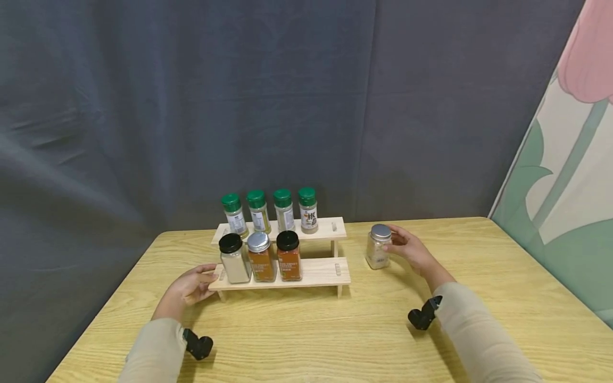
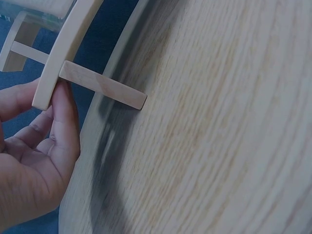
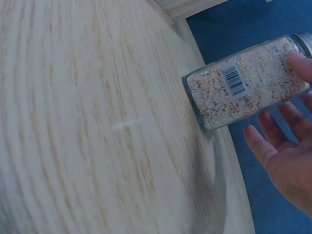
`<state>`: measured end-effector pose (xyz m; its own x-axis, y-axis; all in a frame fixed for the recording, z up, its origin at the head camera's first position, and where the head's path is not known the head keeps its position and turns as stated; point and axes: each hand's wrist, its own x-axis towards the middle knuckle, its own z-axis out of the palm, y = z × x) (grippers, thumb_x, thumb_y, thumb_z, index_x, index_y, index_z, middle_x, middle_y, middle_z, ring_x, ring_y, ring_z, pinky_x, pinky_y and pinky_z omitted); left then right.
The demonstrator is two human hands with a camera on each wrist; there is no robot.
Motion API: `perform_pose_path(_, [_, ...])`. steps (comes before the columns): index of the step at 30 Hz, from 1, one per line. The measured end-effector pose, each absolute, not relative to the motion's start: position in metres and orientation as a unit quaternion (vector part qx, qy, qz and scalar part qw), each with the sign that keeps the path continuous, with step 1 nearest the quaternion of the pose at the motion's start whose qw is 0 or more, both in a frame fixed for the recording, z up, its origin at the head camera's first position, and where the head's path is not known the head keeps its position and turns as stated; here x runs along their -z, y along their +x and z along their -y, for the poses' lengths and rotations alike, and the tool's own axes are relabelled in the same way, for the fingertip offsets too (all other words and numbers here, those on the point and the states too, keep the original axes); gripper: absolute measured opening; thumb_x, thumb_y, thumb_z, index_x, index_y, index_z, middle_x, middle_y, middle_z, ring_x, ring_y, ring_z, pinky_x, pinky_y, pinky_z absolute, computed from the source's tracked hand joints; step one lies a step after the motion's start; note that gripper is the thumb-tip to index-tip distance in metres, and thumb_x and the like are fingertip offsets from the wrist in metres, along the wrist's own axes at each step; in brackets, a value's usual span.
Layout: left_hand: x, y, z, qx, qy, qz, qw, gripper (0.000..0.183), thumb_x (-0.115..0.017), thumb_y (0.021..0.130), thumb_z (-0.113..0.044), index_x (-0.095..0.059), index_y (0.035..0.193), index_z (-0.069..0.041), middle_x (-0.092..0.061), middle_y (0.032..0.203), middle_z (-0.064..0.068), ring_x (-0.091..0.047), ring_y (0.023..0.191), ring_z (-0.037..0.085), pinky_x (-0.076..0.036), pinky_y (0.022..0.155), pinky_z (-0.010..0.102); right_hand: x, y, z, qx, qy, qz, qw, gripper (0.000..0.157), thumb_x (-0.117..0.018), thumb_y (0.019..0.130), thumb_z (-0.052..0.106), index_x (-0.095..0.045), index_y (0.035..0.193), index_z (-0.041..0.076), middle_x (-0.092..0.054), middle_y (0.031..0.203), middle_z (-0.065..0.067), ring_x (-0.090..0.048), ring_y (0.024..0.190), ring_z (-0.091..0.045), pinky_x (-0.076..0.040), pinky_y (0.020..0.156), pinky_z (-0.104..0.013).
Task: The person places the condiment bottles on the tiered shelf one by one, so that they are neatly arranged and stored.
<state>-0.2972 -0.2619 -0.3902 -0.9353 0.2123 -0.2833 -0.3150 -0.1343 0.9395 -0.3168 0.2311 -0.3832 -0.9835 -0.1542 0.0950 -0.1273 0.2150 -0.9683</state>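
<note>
A two-tier wooden rack [image 1: 316, 272] stands on the table, and my left hand [image 1: 193, 284] pinches the left end of its lower shelf. The left wrist view shows the thumb and fingers on either side of that board end [image 2: 45, 92], above a rack leg [image 2: 105, 87]. To the right of the rack, my right hand [image 1: 409, 250] holds a square glass spice jar [image 1: 377, 251] with a silver lid near its top. Pale grains and a barcode label show through the jar [image 3: 248, 80] in the right wrist view, its base at the table surface.
Three jars stand on the lower shelf: a black-lidded pale one [image 1: 235, 266], a silver-lidded orange one [image 1: 262, 265] and a black-lidded orange one [image 1: 289, 264]. Several green-lidded bottles [image 1: 308, 215] line the upper shelf. A dark curtain [image 1: 297, 106] hangs behind the wooden table [image 1: 306, 340].
</note>
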Motion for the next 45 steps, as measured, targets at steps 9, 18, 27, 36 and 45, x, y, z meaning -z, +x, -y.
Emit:
perform_pose_path(9, [0.390,-0.296,0.260,-0.747,-0.041,-0.640,0.174,0.055,-0.045,0.084,0.006,-0.013,0.130,0.010,-0.052,0.085,0.004,-0.058,0.071,0.012,-0.048,0.064,0.023,0.383,-0.315,-0.232,0.621,-0.102,-0.777,0.020,0.066,-0.059,0.080,0.005,-0.021,0.133,-0.004,-0.030,0.128,-0.029,-0.028,0.117,-0.039,-0.027,0.093,-0.047])
perform_pose_path(18, [0.399,-0.297,0.266,-0.744,-0.022,-0.643,0.179,0.060,-0.053,0.083,0.000,-0.017,0.130,0.007,-0.054,0.086,0.005,-0.058,0.072,0.011,-0.047,0.062,0.022,0.383,-0.314,-0.227,0.602,-0.095,-0.792,-0.017,0.059,-0.065,0.075,0.005,-0.035,0.125,-0.006,-0.040,0.114,-0.022,-0.040,0.104,-0.034,-0.040,0.082,-0.035])
perform_pose_path(27, [0.418,-0.307,0.277,-0.757,0.016,-0.626,0.186,0.061,-0.063,0.076,-0.005,-0.027,0.125,0.005,-0.054,0.088,0.007,-0.058,0.075,0.014,-0.047,0.065,0.024,0.388,-0.311,-0.222,0.596,-0.074,-0.798,-0.053,0.056,-0.067,0.074,0.007,-0.040,0.122,-0.005,-0.043,0.112,-0.022,-0.045,0.099,-0.031,-0.043,0.077,-0.031])
perform_pose_path(36, [0.392,-0.296,0.259,-0.745,-0.037,-0.644,0.171,0.055,-0.044,0.085,0.006,-0.013,0.130,0.010,-0.052,0.084,0.005,-0.058,0.070,0.011,-0.048,0.063,0.023,0.385,-0.300,-0.212,0.589,-0.059,-0.804,-0.061,0.058,-0.068,0.074,0.013,-0.040,0.123,-0.003,-0.044,0.115,-0.020,-0.045,0.102,-0.031,-0.042,0.079,-0.032])
perform_pose_path(45, [0.390,-0.294,0.260,-0.741,-0.040,-0.650,0.164,0.057,-0.045,0.084,0.006,-0.012,0.130,0.011,-0.052,0.085,0.006,-0.058,0.069,0.011,-0.048,0.063,0.022,0.369,-0.283,-0.203,0.584,-0.069,-0.804,-0.085,0.062,-0.069,0.073,0.017,-0.040,0.124,-0.002,-0.045,0.114,-0.020,-0.044,0.105,-0.033,-0.040,0.082,-0.041])
